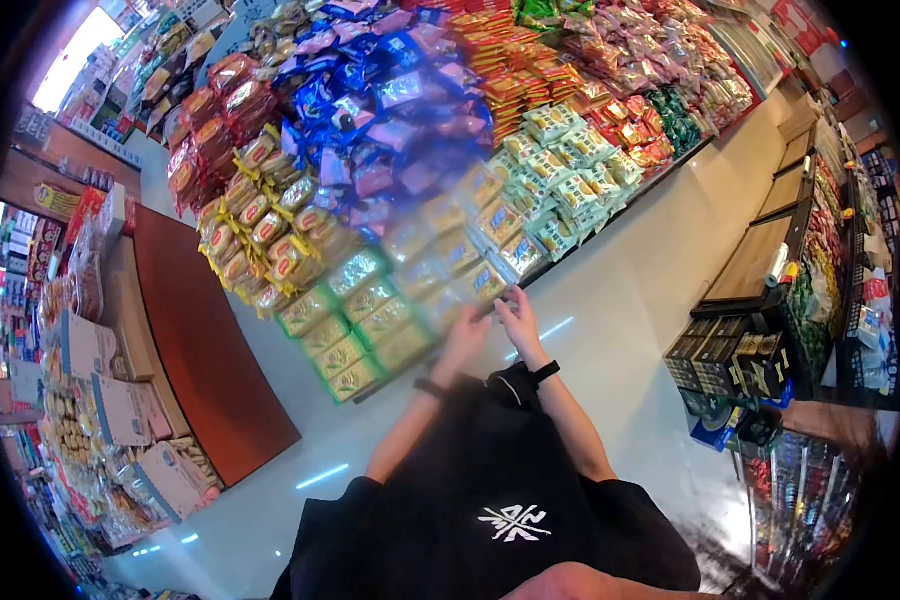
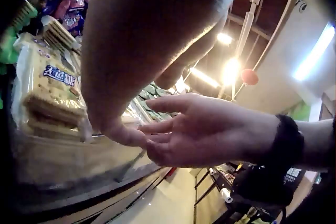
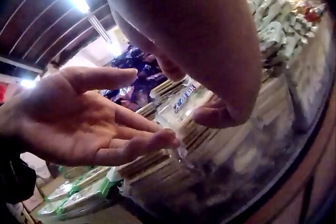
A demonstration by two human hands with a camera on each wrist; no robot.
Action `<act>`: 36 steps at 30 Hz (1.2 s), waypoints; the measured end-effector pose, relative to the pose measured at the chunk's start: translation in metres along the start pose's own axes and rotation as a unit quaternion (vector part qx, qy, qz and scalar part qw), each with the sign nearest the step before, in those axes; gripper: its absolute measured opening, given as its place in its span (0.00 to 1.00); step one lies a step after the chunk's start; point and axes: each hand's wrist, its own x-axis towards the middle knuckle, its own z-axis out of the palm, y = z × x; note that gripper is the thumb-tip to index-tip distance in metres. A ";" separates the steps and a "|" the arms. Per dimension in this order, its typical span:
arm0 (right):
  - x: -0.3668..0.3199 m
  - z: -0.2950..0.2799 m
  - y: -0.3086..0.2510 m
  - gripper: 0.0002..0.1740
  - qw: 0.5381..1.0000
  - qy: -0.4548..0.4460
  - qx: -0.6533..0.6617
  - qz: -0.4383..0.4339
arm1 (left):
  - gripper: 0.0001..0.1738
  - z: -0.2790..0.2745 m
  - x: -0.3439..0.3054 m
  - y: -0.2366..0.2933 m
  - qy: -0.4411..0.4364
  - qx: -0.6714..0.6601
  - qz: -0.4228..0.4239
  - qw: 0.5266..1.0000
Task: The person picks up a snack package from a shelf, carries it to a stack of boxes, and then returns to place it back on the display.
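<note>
Clear-wrapped packs of biscuits with blue lettering lie in rows at the front edge of a display stand. My left hand is right at that edge, with its fingers stretched toward the packs; in the right wrist view the left hand shows its palm, fingertips overlapping a pack's wrapper. Close beside it, my right hand reaches the same edge; the left wrist view shows the right hand with fingers extended and slightly bent. A biscuit pack appears between both hands. Neither hand visibly grips anything.
Green-edged packs sit left of the hands, pale green packs to the right. Blue and pink packets pile up behind. A red-brown counter stands left, and shelving lines the right beyond a pale floor.
</note>
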 end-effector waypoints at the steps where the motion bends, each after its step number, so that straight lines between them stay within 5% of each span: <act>1: 0.003 0.001 -0.002 0.34 1.000 0.001 0.020 0.017 | 0.22 0.000 0.002 0.005 -0.002 -0.001 0.000 1.000; 13: 0.023 -0.003 -0.015 0.18 0.967 -0.076 0.205 0.127 | 0.19 -0.004 0.027 0.017 0.016 -0.095 -0.075 0.993; 19: 0.021 0.009 -0.024 0.12 0.955 -0.135 0.224 0.139 | 0.19 -0.013 0.025 0.048 0.000 -0.133 -0.085 0.987; 26: 0.013 0.013 -0.017 0.13 0.977 -0.087 0.156 0.118 | 0.14 -0.023 0.026 0.045 -0.024 -0.119 -0.105 0.987; 28: 0.009 0.010 -0.010 0.14 0.980 -0.092 0.145 0.100 | 0.13 -0.028 0.044 -0.017 -0.038 0.033 0.039 0.998; 30: 0.001 0.010 -0.020 0.17 0.982 -0.042 0.159 0.097 | 0.14 -0.027 0.047 -0.026 -0.048 0.033 0.053 0.997; 32: 0.002 0.008 0.006 0.19 0.986 0.012 0.131 0.098 | 0.15 -0.020 0.025 0.008 -0.054 -0.117 -0.074 0.989; 33: -0.006 0.006 -0.003 0.20 0.984 0.019 0.148 0.101 | 0.18 -0.022 0.036 -0.032 -0.058 -0.123 -0.059 0.989; 35: -0.025 0.000 -0.013 0.21 0.983 -0.002 0.160 0.092 | 0.16 -0.024 0.027 -0.046 -0.033 0.131 0.208 0.969; 36: -0.032 -0.004 -0.014 0.21 0.982 -0.011 0.166 0.085 | 0.15 -0.022 0.021 -0.030 -0.045 0.141 0.163 0.976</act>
